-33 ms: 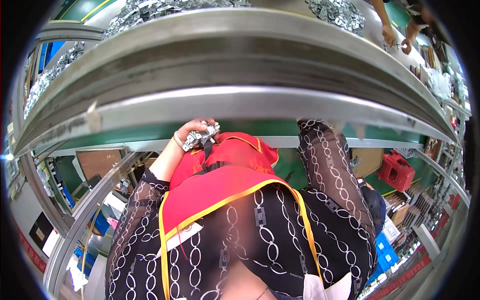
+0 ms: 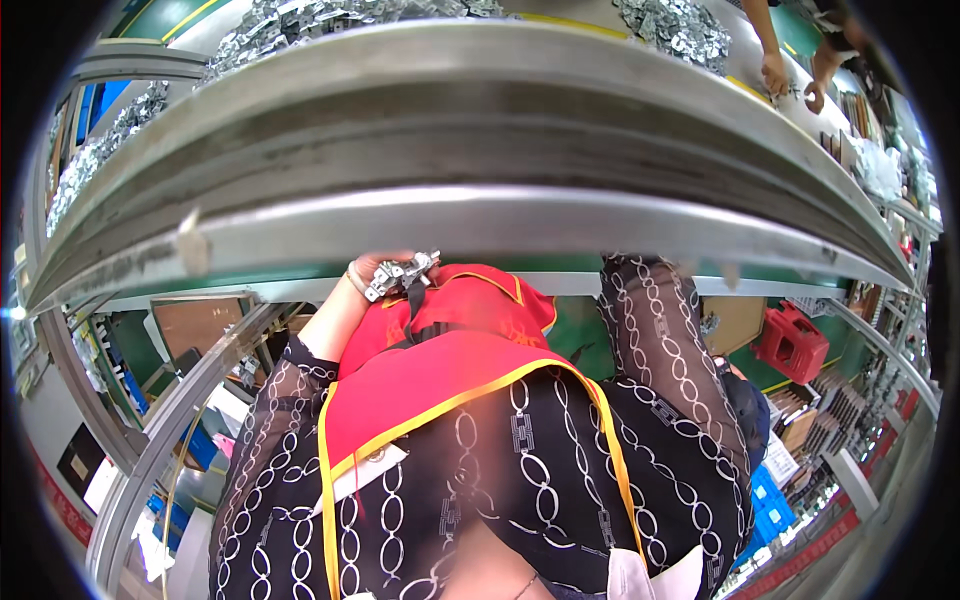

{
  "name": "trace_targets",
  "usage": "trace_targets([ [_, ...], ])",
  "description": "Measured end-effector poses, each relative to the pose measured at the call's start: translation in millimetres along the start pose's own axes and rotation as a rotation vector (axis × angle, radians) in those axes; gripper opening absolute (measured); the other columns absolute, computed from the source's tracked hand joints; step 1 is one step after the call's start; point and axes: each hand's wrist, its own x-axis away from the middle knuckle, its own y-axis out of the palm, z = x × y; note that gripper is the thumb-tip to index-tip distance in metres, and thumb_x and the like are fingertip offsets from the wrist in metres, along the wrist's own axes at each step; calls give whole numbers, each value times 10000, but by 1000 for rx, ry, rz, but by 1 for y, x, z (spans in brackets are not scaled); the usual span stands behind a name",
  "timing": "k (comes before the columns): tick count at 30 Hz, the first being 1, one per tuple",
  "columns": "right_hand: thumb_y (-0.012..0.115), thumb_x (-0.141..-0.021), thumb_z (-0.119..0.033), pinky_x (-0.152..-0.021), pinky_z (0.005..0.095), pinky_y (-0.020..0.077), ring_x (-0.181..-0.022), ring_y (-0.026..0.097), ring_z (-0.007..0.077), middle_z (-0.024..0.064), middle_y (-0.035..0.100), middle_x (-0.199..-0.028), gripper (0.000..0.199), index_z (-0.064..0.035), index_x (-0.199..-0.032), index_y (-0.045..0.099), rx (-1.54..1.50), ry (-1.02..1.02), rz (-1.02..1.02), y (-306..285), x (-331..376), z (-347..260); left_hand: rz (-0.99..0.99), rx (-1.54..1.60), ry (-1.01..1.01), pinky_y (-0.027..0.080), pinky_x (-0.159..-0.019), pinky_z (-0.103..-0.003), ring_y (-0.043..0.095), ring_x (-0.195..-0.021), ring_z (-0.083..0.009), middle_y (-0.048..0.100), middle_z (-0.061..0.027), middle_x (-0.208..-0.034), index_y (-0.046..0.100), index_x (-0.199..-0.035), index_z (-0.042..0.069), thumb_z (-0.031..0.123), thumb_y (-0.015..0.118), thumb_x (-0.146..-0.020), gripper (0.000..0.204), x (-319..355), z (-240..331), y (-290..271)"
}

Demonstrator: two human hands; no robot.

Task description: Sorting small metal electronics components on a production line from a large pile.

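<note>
Where rail (image 2: 480,225) curves, hand (image 2: 380,270) grips hinges (image 2: 405,275).

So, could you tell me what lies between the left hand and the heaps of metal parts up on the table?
In the head view, the table's grey metal edge rail runs between the left hand, holding small metal parts, and the heaps.

Shiny metal hinge (image 2: 402,274), dull brushed-metal rail (image 2: 480,225) (scuffed), red cloth vest (image 2: 440,370)

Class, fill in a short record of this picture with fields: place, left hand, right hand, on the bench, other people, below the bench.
place: metal workbench rail seen from above
left hand: left hand at the rail's edge, holding a small metal hinge part
right hand: hidden behind the rail; only the patterned sleeve shows
on the bench: heaps of metal parts
other people: another person's hands, far side
below the bench: red crate
</note>
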Motion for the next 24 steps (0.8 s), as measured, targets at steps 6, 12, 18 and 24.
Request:
trace_targets([
  [6, 639, -811, -295, -884, 460, 466, -1022, 588, 367, 142, 664, -1020, 230, -134, -972, 678, -32, -46, 69, 19, 10, 53, -77, -69, -6, 564, -654, -412, 669, -803, -345, 667, -207, -992, 633, -1015, 18, 172, 635, -835, 236, -15, 12, 17],
  [12, 674, -795, -315, -864, 449, 475, -1081, 543, 353, 93, 657, -1044, 199, -175, -936, 683, 246, -186, -79, -6, 18, -34, -216, 121, -4, 474, -959, -504, 642, -1003, -381, 626, -212, -1118, 610, -1179, 13, 65, 640, -787, 396, -3, 4, -1],
  [18, 679, -827, -237, -834, 388, 494, -944, 624, 264, 112, 680, -991, 252, -96, -1036, 683, -447, -165, -43, 16, 26, -7, -274, 65, -22, 524, -916, -505, 556, -1154, -447, 533, -243, -1301, 572, -1279, 75, 159, 634, -842, 449, -12, 10, 17],
  [24, 717, -797, -184, -831, 340, 487, -911, 631, 181, 81, 684, -899, 232, -63, -995, 703, -737, -294, -585, -79, 120, -130, -183, 126, 4, 493, -945, -524, 461, -1267, -448, 466, -221, -1399, 420, -1425, 135, 545, 475, -946, 634, 3, -1, 10],
])
